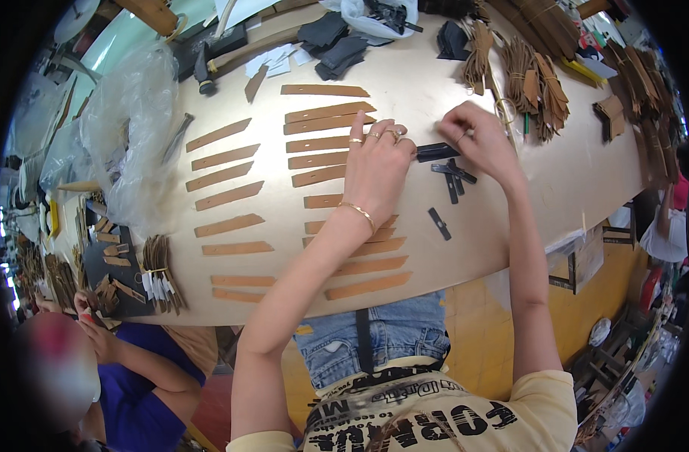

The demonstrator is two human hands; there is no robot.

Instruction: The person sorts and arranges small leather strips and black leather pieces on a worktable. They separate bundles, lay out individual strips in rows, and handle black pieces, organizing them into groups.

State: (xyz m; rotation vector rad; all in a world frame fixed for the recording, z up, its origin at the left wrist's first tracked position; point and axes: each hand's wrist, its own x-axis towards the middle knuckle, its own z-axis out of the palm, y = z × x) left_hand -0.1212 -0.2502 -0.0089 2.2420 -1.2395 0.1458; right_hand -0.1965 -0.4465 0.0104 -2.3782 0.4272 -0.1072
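Note:
My left hand (378, 166) reaches over the right-hand column of tan strips, its thumb and fingers closed at the left end of a small black strip (436, 152). At the other end of that strip is my right hand (484, 139), its fingers curled and pinched together; what they hold, if anything, is too small to make out. Just below, several short black pieces (454, 179) lie crossed in a small pile. One more black piece (439, 224) lies apart, nearer me. Tan slanted-end strips (328, 91) lie in two columns, partly hidden by my left hand and forearm.
A hammer (204, 69), black sheet pieces (341, 54) and white slips (273, 60) lie at the back. Crumpled clear plastic (137, 128) is on the left. Tied brown strip bundles (521, 87) sit at the back right. Another person (149, 377) in blue works at the lower left.

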